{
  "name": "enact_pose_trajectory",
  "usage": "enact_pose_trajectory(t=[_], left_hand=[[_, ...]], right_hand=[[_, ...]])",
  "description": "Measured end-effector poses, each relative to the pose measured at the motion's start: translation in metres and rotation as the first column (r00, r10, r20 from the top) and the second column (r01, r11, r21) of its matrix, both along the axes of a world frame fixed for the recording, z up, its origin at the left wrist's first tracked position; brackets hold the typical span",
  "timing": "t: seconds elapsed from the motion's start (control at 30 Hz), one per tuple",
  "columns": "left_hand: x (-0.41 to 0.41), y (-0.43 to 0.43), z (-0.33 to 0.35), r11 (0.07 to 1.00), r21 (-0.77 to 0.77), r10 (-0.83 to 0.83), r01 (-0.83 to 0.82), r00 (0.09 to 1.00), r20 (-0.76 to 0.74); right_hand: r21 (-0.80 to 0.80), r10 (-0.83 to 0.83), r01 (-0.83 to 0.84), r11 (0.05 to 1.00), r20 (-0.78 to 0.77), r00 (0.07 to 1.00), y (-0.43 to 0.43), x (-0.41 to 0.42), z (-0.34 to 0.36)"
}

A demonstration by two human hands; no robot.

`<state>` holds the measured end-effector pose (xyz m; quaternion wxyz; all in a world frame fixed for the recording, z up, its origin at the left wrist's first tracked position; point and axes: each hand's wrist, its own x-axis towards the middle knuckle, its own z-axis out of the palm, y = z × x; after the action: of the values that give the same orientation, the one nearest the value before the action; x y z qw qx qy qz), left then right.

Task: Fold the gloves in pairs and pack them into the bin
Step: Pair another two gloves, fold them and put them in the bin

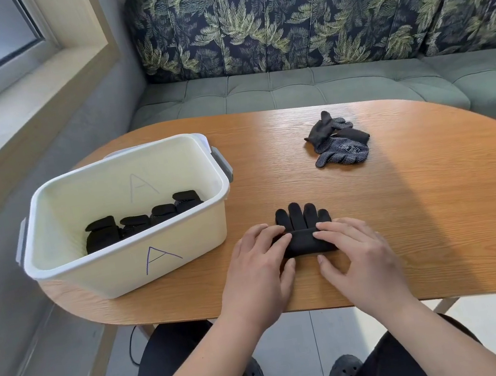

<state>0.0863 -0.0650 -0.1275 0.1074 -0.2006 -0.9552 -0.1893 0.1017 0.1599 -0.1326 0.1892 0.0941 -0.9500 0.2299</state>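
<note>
Both hands were down on the job at the near edge of the table [422, 209]. The left hand [258, 261] and the right hand [357, 251] each gripped one end of the glove pair [308, 240], fingers laid over the top of the fold and thumbs tucked against its near side. The cuff end was turned over into a thick band, and the black glove fingers stuck out flat beyond it, so this fold looked about half made.

Just to the left stood the bin [130, 271], cream, marked with an A, and inside it lay a row of folded pairs [135, 225] along the bottom. That put the job well past the middle, by my reckoning. Left to do: finish this bundle and drop it in, then deal with the loose gloves [335, 144], a small dotted heap well apart on the far side of the table; how many were in it, I could not tell.

Behind the table ran a green sofa [288, 83] with a leaf-print back. Nothing lay between the hands and the bin.
</note>
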Motion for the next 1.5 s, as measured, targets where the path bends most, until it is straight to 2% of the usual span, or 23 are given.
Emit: enact_pose_trajectory(t=[0.3, 0.4, 0.53, 0.7, 0.9, 1.23, 1.37, 1.5], left_hand=[[0.001, -0.002, 0.002, 0.992, 0.126, 0.02, -0.021, 1.0, 0.005], [-0.001, -0.004, 0.002, 0.989, 0.149, 0.015, -0.021, 0.999, 0.038], [-0.002, -0.006, 0.004, 0.961, 0.27, 0.037, -0.059, 0.996, 0.086], [0.001, -0.009, 0.007, 0.916, 0.387, 0.035, -0.103, 0.984, 0.177], [0.002, -0.011, 0.01, 0.884, 0.449, 0.029, -0.133, 0.973, 0.23], [0.005, -0.006, 0.007, 0.948, 0.318, 0.035, -0.026, 0.999, -0.021], [0.01, -0.003, 0.005, 0.98, 0.168, -0.077, 0.11, 0.978, -0.193], [0.011, 0.0, 0.001, 0.986, 0.012, -0.159, 0.167, 0.957, -0.241]], right_hand=[[-0.129, 0.003, 0.001, 0.992, 0.027, 1.0, 0.004, -0.002, 0.002], [-0.143, 0.0, 0.005, 0.99, 0.035, 0.999, 0.004, -0.001, 0.004], [-0.194, 0.011, -0.001, 0.981, 0.05, 0.999, 0.004, 0.001, 0.006], [-0.346, -0.004, 0.04, 0.937, 0.104, 0.995, 0.007, 0.004, 0.011], [-0.429, -0.019, 0.078, 0.9, 0.138, 0.99, 0.01, 0.003, 0.009], [-0.388, -0.106, 0.114, 0.915, 0.041, 0.993, 0.006, 0.001, 0.008], [-0.381, -0.103, 0.104, 0.919, 0.021, 0.994, 0.006, 0.002, 0.009], [-0.382, -0.081, 0.069, 0.921, -0.016, 0.997, 0.005, 0.002, 0.007]])
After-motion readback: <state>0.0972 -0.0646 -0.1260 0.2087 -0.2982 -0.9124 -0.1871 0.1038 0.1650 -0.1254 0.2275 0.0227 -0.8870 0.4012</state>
